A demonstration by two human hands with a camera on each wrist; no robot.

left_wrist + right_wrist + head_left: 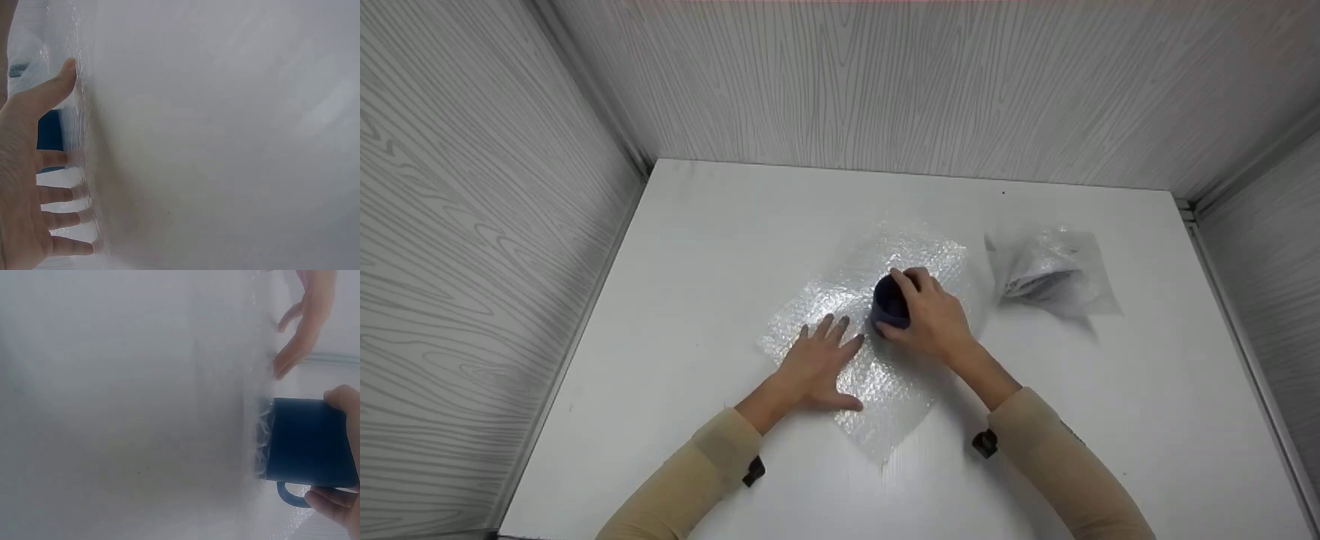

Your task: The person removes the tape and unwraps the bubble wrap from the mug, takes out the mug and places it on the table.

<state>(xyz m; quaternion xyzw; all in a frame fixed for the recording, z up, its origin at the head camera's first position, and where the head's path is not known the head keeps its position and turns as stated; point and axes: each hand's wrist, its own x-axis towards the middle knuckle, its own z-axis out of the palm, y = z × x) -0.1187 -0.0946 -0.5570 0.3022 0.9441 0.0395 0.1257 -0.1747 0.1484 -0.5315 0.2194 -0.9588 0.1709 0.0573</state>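
A dark blue mug (887,301) stands upright on a sheet of bubble wrap (877,382) spread over the white table. My right hand (934,315) grips the mug by its rim, thumb on the near side and fingers at the far side. In the right wrist view the mug (309,441) shows its handle (289,496), close to my fingertips. My left hand (817,364) lies with spread, straight fingers on the left part of the bubble wrap. In the left wrist view, its fingertips touch the sheet, and part of the mug (50,135) shows behind the hand.
To the right on the table (697,225) lies a clear bubble-wrap package (1054,277) with something dark inside. Wood-grain panels (840,90) enclose the table at the back and both sides.
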